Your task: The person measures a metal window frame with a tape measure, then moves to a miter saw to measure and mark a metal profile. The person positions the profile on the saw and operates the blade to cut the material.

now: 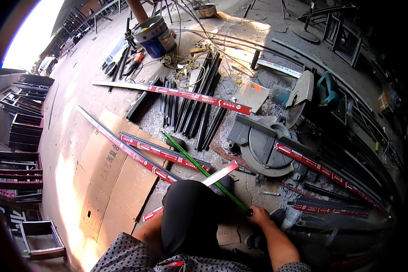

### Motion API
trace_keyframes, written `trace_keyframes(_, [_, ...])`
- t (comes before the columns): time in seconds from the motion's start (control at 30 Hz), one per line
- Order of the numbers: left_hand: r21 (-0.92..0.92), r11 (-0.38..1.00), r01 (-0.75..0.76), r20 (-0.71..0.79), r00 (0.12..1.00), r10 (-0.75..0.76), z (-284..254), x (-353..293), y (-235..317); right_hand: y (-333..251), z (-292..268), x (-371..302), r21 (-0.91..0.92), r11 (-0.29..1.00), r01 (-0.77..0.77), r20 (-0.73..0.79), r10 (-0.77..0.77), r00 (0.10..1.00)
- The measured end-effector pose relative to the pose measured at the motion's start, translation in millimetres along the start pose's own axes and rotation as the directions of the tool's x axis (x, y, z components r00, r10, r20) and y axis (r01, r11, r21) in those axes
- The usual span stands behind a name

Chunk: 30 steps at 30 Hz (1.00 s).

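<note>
My right hand (259,216) is closed round the near, dark end of a long green tape measure (199,167). Its marked green blade runs up and left to the dark metal bars. Beneath the blade crosses a strip with a red and white film (221,174), partly hidden behind my raised knee (190,213). Of my left arm only the forearm (149,235) shows; the hand is hidden behind the knee. Two more red-labelled profiles (127,149) (167,153) lie on the flattened cardboard (109,190) to the left.
A mitre saw (269,145) stands on the ground at right, a red-labelled profile (322,167) beside it. Dark bars (199,102) lie ahead, another long profile (181,94) across them. Farther off are a bucket (155,38), a yellow cord (181,68) and an angle grinder (133,63).
</note>
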<state>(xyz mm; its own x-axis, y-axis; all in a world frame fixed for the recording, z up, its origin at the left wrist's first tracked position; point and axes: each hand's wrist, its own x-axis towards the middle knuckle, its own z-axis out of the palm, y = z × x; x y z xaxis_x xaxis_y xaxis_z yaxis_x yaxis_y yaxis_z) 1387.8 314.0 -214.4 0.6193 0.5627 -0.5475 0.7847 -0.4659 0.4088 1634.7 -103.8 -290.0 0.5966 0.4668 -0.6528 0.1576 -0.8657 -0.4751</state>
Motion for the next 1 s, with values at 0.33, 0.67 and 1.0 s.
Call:
trace_keyframes(0.33, [-0.080,0.996,-0.048,-0.021,0.999,0.046,10,5,-12,42,54,20,0.057,0.998,-0.030,0.038,0.028,0.999])
trace_keyframes(0.67, [-0.149,0.985,-0.090,-0.082,0.993,0.079,7,4,-21,-47,-7,-32,0.171,0.976,-0.135,-0.180,0.165,0.970])
trace_keyframes(1.0, [-0.231,0.963,-0.139,-0.161,0.982,0.103,8,6,-18,-59,-20,-28,0.188,0.968,-0.167,-0.318,0.221,0.922])
